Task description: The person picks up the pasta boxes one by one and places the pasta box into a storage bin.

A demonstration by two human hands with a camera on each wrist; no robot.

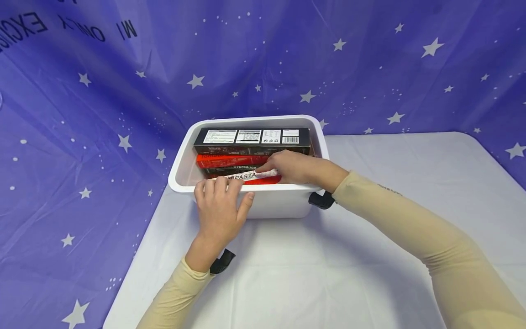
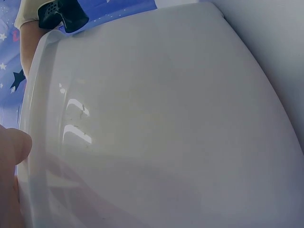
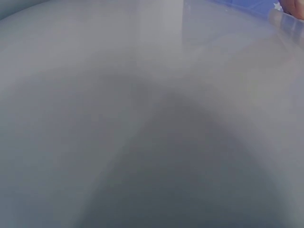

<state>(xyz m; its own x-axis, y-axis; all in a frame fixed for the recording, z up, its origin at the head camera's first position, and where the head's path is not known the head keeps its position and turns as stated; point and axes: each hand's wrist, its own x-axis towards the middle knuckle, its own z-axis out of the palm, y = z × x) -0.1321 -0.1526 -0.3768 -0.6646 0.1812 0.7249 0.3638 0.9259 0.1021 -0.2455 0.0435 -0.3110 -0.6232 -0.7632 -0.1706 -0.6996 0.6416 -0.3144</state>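
Observation:
A white plastic bin (image 1: 267, 201) holds several boxes on their sides. My left hand (image 1: 219, 205) grips its near rim, fingers hooked over the top and thumb on the outside; in the left wrist view the thumb (image 2: 16, 145) shows beside the rim. My right hand (image 1: 291, 167) reaches over the bin's right side, its fingers at a white and red box marked PASTA (image 1: 246, 176) near the front wall. The lower fingers are hidden, and I cannot tell whether they hold it. The right wrist view is filled by the bin's pale outer wall (image 3: 152, 118).
Behind the PASTA box stand a dark box (image 1: 230, 170), a red box lettered Tomato (image 1: 230, 160) and a long black box (image 1: 250, 148) with white label panels. The bin stands on a white-covered table (image 1: 328, 274) against a purple starry cloth (image 1: 255, 59).

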